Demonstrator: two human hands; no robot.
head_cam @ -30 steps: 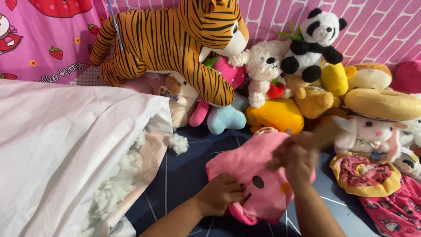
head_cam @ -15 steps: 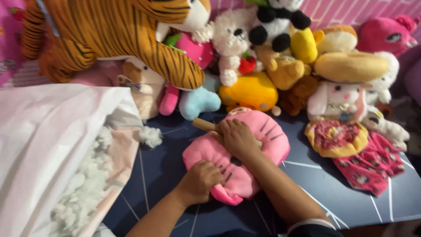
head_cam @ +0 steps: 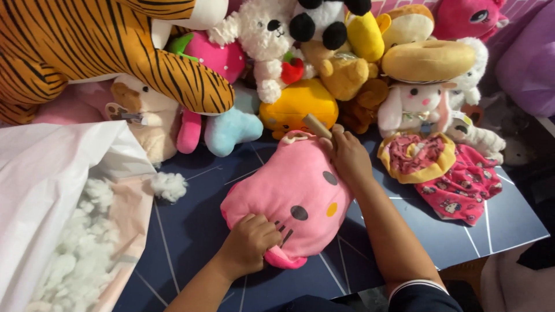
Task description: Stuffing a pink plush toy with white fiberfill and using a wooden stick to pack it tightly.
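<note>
Pink plush (head_cam: 292,199) lies mid-table, pinned at near edge by left hand (head_cam: 250,242), fingers clenched on fabric. Right hand (head_cam: 348,157) grips wooden stick (head_cam: 316,125) at far opening; stuffing bag (head_cam: 55,219) at left.

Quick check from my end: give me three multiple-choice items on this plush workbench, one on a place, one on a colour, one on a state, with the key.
1. Where is the open white bag of white stuffing?
A. left of the pink cat-face plush
B. right of it
C. on top of it

2. What colour is the cat-face plush?
A. blue
B. pink
C. green

3. What is the right hand doing?
A. resting flat on the dark blue table
B. holding a light wooden stick at the plush's top
C. holding a pair of scissors

Key: 1 A, the bag fills the left edge. 2 B, its fabric is pink. 3 B, fingers close on the stick, while the left hand grips the plush's lower edge.
</note>
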